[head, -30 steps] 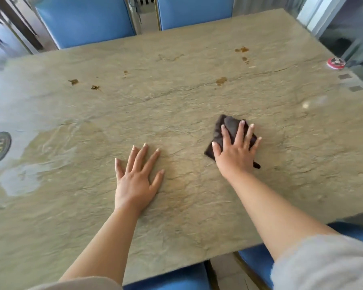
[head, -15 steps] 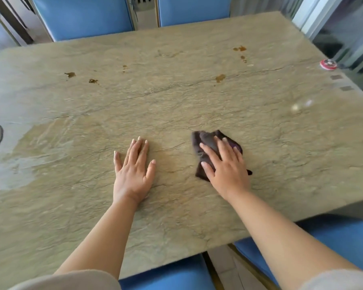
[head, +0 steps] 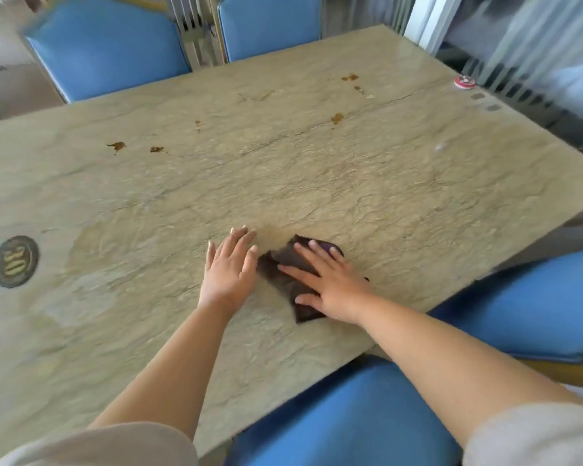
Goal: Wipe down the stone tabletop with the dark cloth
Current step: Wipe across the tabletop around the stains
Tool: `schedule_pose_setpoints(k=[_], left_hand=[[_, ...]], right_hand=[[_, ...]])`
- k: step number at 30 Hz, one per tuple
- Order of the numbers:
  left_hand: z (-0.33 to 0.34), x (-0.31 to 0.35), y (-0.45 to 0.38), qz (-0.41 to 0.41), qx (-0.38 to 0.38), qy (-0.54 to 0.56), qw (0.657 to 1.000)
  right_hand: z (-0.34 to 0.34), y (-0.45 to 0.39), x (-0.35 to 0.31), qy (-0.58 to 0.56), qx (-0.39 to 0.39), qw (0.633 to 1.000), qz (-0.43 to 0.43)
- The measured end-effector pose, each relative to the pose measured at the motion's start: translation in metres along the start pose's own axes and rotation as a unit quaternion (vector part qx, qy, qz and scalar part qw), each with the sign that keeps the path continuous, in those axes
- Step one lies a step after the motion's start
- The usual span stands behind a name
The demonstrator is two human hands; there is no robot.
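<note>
Beige veined stone tabletop (head: 317, 183) with brown stains (head: 117, 146), dark brown cloth (head: 283, 274), blue chairs (head: 105, 45).

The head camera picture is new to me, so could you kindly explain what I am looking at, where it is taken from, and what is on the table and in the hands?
There is no machine here: a person wears one wide-angle camera on the head, looking forward and down, so you see their own two arms reaching out from below. The surface is a stone tabletop with blue chairs around it. The right hand lies flat with fingers spread, pressing a dark cloth onto the stone rather than gripping it. The left hand rests open on the stone just beside the cloth and holds nothing. Further off, several brown stains dot the far part. A dark round plaque with gold figures sits near the left edge, and a small red and white disc near the far right corner.
</note>
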State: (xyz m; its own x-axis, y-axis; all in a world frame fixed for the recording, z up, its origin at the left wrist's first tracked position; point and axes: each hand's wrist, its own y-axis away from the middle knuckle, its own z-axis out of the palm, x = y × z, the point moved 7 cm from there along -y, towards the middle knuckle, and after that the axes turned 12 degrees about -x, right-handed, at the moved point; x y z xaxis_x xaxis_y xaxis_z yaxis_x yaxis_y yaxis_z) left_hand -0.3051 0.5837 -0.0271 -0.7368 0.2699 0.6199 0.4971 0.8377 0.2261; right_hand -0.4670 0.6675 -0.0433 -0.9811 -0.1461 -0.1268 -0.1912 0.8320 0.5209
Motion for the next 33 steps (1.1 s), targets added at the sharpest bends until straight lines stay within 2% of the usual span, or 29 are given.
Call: schedule_pose_setpoints(k=[2,4,7,9,12,14,15,17,19,21,22,25,28,31,33], left_hand=[[-0.019,-0.026,0.020,-0.013,0.022,-0.075,0.997],[-0.030,-0.057,0.037,-0.046,0.016,-0.139,0.989],[-0.037,-0.089,0.055,-0.063,0.009,-0.159,0.985],[-0.036,-0.093,0.059,-0.038,0.011,-0.166,0.985],[-0.040,-0.093,0.057,-0.021,0.048,-0.113,0.992],[-0.044,-0.095,0.058,-0.013,0.069,-0.067,0.995],[-0.046,-0.097,0.059,-0.008,0.072,-0.044,0.996],[-0.051,-0.102,0.060,-0.003,0.068,0.016,0.998],[-0.061,-0.107,0.060,-0.008,0.068,0.079,0.995],[-0.075,-0.114,0.060,-0.005,0.073,0.089,0.993],[-0.085,-0.122,0.060,0.000,0.075,0.084,0.994],[-0.120,-0.159,0.058,0.002,0.096,0.048,0.994],[-0.155,-0.207,0.056,-0.015,0.105,-0.051,0.993],[-0.178,-0.244,0.055,-0.010,0.066,-0.114,0.991],[-0.180,-0.258,0.056,0.034,0.023,-0.161,0.986]], right_hand=[[-0.006,-0.004,0.026,-0.063,0.052,0.986,0.143],[-0.007,-0.011,0.031,-0.122,0.078,0.954,0.263],[-0.015,-0.033,0.006,-0.163,0.069,0.926,0.335],[-0.025,-0.055,-0.027,-0.133,0.079,0.943,0.295],[-0.031,-0.083,-0.089,-0.057,0.103,0.987,0.112],[-0.036,-0.094,-0.102,-0.006,0.102,0.995,-0.002],[-0.041,-0.101,-0.094,-0.001,0.106,0.994,-0.024],[-0.052,-0.115,-0.067,-0.041,0.107,0.993,0.030],[-0.059,-0.125,-0.049,-0.106,0.113,0.975,0.159],[-0.063,-0.134,-0.061,-0.144,0.118,0.950,0.250],[-0.063,-0.138,-0.076,-0.152,0.115,0.945,0.265],[-0.063,-0.151,-0.141,-0.137,0.125,0.959,0.216],[-0.050,-0.155,-0.213,-0.080,0.095,0.982,0.142],[-0.034,-0.133,-0.282,-0.052,0.135,0.989,0.040],[-0.016,-0.114,-0.315,-0.026,0.157,0.986,-0.043]])
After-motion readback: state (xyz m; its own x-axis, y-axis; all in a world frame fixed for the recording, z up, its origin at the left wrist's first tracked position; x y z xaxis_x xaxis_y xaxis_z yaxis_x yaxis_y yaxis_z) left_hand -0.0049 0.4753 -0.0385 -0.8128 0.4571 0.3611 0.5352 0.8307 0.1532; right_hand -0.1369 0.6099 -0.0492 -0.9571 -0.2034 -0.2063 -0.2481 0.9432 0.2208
